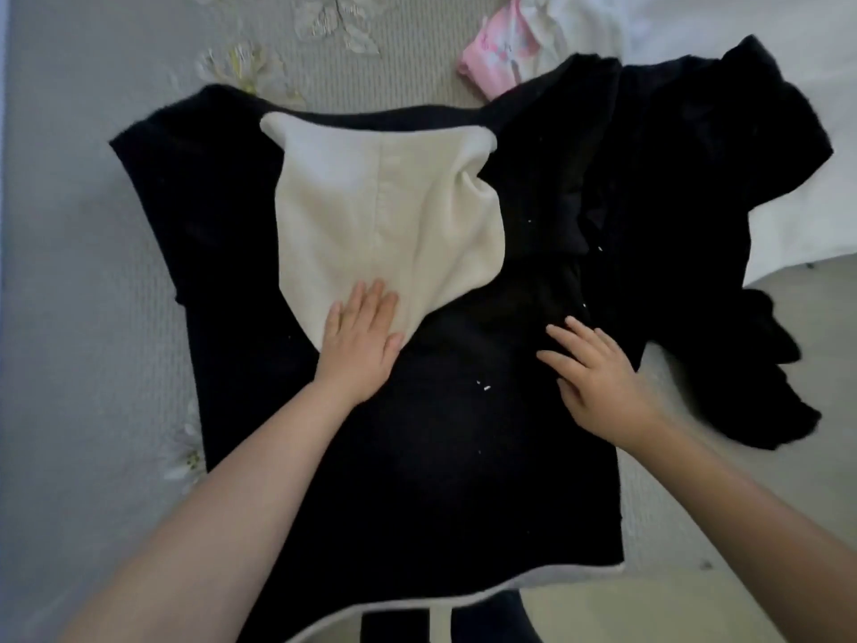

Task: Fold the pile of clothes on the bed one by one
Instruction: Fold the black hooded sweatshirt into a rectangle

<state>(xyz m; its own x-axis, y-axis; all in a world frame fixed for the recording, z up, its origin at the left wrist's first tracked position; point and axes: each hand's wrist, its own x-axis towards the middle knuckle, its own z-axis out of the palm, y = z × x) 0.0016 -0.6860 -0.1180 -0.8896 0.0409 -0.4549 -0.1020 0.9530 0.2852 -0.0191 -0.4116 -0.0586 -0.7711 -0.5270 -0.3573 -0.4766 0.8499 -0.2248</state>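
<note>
head view, looking down on a bed (69,271) with a grey patterned cover. a black top (417,457) lies spread flat across the bed, its lower hem at the near edge, a short sleeve out to the left. a cream hood-shaped panel (371,211) lies flat over the upper chest of the black top, its narrow end pointing toward the person

left hand (359,345): palm down, fingers straight and together, pressing flat where the cream panel's lower tip meets the black cloth. grip wide, holding nothing

right hand (598,387): palm down on the right side of the black top, fingers spread and only slightly bent, touching the cloth. grip wide, nothing held

to the right, more black cloth (695,201) lies bunched and creased, touching the flat top; cannot tell if it is part of the same garment or a separate one. beyond it at the far edge, a pink and white garment (491,62) lies crumpled, beside white fabric (695,25) in the top right corner

small white lint specks show on the black top
</note>
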